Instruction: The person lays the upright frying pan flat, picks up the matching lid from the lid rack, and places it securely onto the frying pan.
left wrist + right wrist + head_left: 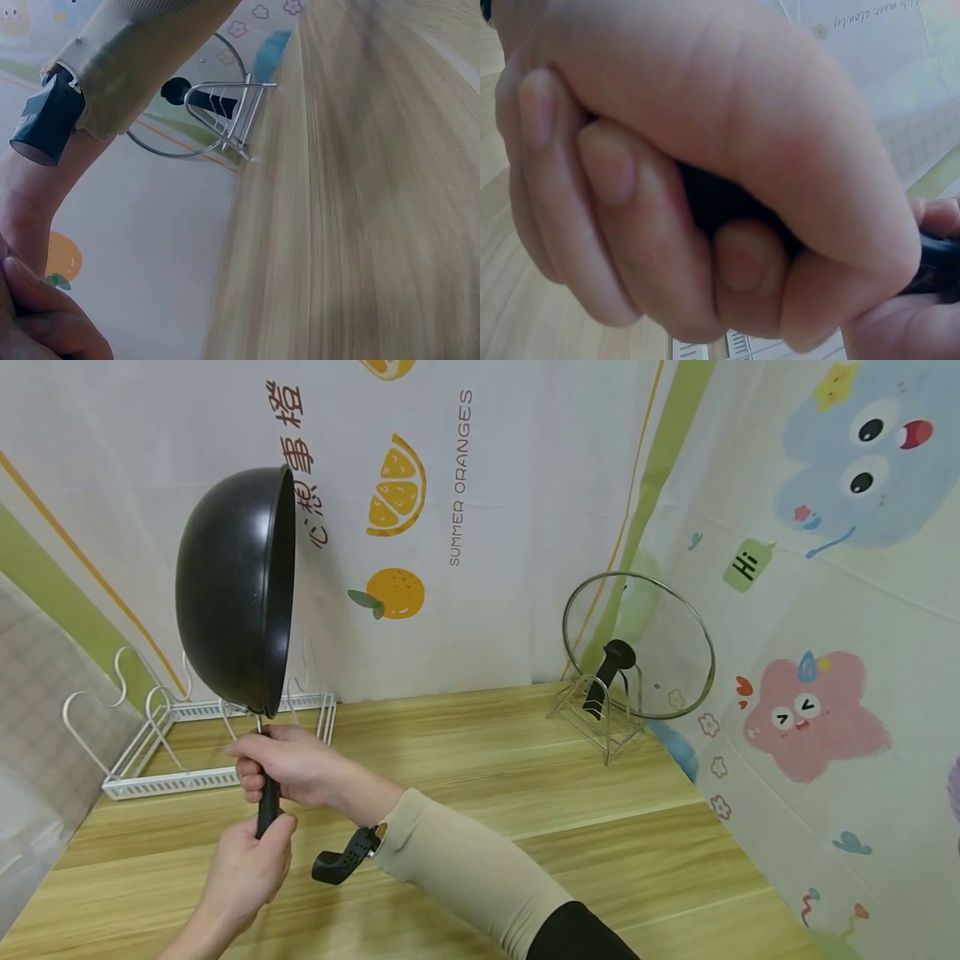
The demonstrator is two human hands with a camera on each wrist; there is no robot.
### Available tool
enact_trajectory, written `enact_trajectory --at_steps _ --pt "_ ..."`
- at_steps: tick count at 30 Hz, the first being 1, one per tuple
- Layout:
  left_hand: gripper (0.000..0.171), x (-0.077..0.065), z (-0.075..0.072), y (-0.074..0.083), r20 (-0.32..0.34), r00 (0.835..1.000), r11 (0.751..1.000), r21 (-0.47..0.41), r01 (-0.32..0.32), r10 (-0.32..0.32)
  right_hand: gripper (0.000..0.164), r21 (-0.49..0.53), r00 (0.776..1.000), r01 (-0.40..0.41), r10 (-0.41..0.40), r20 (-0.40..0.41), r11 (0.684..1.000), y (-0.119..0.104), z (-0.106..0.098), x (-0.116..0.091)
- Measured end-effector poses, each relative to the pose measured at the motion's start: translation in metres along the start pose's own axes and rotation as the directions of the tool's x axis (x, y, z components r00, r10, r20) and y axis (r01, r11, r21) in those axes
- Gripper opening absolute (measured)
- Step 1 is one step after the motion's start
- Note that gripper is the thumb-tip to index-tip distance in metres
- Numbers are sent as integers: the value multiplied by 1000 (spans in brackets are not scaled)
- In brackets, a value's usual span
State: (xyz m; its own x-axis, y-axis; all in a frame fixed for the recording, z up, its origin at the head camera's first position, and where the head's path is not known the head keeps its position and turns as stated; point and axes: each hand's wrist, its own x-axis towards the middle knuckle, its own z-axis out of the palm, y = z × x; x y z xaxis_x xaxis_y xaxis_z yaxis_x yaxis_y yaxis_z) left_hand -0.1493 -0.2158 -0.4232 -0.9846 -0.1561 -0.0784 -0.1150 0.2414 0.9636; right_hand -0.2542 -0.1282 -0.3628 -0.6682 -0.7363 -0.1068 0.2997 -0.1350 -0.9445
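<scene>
A black wok (232, 593) is held up on its side at the left of the head view, its opening facing right and its black handle (268, 806) pointing down. My right hand (288, 764) grips the handle just below the bowl. Lower down, my left hand (251, 864) is wrapped around the handle's end, thumb along it. In the right wrist view, curled fingers (645, 217) close around the dark handle, with part of the other hand beyond. The left wrist view shows only some fingers at its lower left corner; the wok is out of that view.
A white metal rack (172, 782) with curved dividers stands behind the wok at left. At the back right, a glass lid (708, 647) with a black handle (609, 672) leans in a small wire stand (607, 747). Printed cloth walls (480, 635) border the wooden tabletop (465, 760).
</scene>
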Motion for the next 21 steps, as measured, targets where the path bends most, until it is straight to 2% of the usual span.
enact_trajectory --at_steps 11,21 --pt "51 0 -1 2 -29 999 999 37 -16 17 42 -34 1000 26 -26 1 999 -5 3 -5" --pt "52 0 0 3 -32 998 999 -2 -48 48 40 -47 999 38 -39 -17 998 -9 7 -10"
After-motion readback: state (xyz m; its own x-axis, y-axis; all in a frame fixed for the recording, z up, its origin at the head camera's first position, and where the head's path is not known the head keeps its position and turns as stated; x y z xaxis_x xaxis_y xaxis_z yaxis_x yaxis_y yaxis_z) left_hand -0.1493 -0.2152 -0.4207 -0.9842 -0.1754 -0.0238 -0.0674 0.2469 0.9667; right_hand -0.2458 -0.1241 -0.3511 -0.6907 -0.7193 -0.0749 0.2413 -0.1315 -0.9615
